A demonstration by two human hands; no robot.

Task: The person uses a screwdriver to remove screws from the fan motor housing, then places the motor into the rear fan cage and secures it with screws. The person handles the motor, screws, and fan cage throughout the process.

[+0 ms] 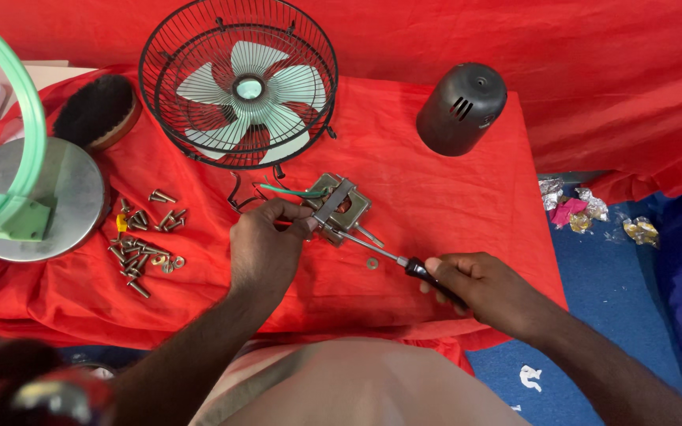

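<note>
L hand point(266, 248) pinches motor point(339, 207), R hand point(479, 285) grips screwdriver point(392, 258). Tip could slip if motor shifts; washer point(372, 263) cld roll off worktop point(436, 189)

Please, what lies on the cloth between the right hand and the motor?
In the head view, the screwdriver shaft spans from the right hand to the motor. Beside it, one small washer lies on the red cloth.

On the red-cloth-covered desk point(436, 197), the small metal fan motor point(339, 207) lies centre, the black wire fan cage point(238, 83) behind it, scattered steel screws point(142, 244) left, the black plastic motor cover point(461, 109) behind right.
</note>
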